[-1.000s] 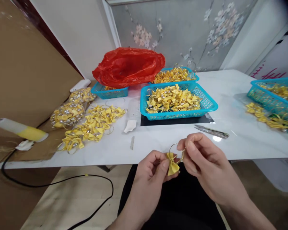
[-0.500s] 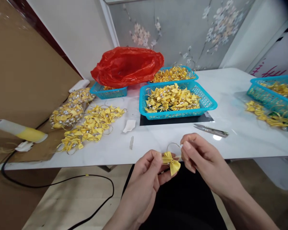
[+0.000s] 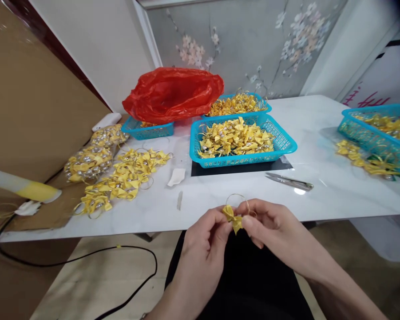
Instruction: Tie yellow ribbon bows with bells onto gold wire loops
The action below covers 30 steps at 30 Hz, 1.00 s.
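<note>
Both yr left hand (image 3: 203, 246) & yr right hand (image 3: 281, 232) pinch the yellow bow (image 3: 232, 217) by the near edge of the table (image 3: 200, 193), so if you pull too hard, its thin loop (image 3: 235, 194) cd prob. bend or slip.

Blue baskets (image 3: 241, 162) of yellow bows (image 3: 236, 138) and thread snips (image 3: 290, 182) on a table (image 3: 333, 195) suggest a craft workshop.
</note>
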{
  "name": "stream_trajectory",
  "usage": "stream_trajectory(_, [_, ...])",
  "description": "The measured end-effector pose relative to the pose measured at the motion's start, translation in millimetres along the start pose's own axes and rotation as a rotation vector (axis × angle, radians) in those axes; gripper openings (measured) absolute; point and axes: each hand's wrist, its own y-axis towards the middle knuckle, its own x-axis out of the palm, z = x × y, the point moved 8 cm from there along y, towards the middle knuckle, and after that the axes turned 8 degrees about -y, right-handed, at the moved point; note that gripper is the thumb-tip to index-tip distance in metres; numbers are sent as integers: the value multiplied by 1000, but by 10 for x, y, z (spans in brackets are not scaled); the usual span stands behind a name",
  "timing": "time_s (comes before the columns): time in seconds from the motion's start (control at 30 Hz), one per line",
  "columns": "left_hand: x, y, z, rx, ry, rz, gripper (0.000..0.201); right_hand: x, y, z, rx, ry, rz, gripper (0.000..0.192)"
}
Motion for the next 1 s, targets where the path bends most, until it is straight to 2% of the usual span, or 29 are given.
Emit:
stream_trajectory(0.1, [21, 14, 55, 48, 60, -33, 16, 44, 19, -51, -49, -90, -40, 22])
stream_trajectory(0.27, [1, 19, -6, -71, -90, -17, 18, 62, 53, -76, -109, -160, -10, 23])
stream_trajectory(0.37, [-18, -3, -61, -110, -165, 28, 22, 36, 57, -79, -140, -169, 89, 22])
stream_trajectory(0.53, [21, -52, -154, -128, -200, 99, 15, 2, 15, -122, -218, -164, 304, 23])
stream_trajectory(0.73, [284, -128, -288, -337, -608, 12, 21, 5, -44, -140, -336, -234, 489, 15])
stream_trajectory(0.8, [309, -159, -316, -417, -707, 19, 23, -19, -69, -145, -387, -293, 540, 12])
stream_trajectory(0.93, [125, -141, -298, -403, -712, 160, 19, -40, -88, -171, -429, -385, 508, 13])
stream_trajectory(1.0, [48, -95, -246, -359, -713, 174, 19, -35, -88, -180, -405, -399, 445, 15])
